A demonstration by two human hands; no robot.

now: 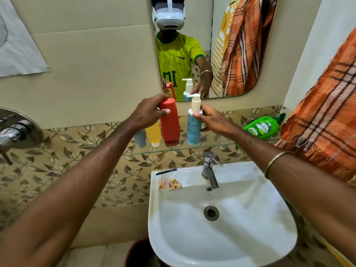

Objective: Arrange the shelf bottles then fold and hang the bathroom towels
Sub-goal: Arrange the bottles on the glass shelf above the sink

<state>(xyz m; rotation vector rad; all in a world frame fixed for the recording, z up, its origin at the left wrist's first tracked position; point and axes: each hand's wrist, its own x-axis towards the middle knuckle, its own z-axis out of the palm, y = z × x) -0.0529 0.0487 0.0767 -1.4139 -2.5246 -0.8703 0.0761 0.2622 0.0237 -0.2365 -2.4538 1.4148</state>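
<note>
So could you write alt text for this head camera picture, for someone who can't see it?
A person's left hand grips a red bottle and the right hand a blue pump bottle, both on a glass shelf above a white sink. A green bottle lies sideways beside an orange checked towel.

Cream wall above leaf-patterned tiles; mirror over white sink

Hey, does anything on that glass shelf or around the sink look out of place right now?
Yes. The green bottle lies on its side at the right end of the shelf, while the other bottles stand. A torn sachet and a dark strip sit on the sink rim, left of the tap.
</note>
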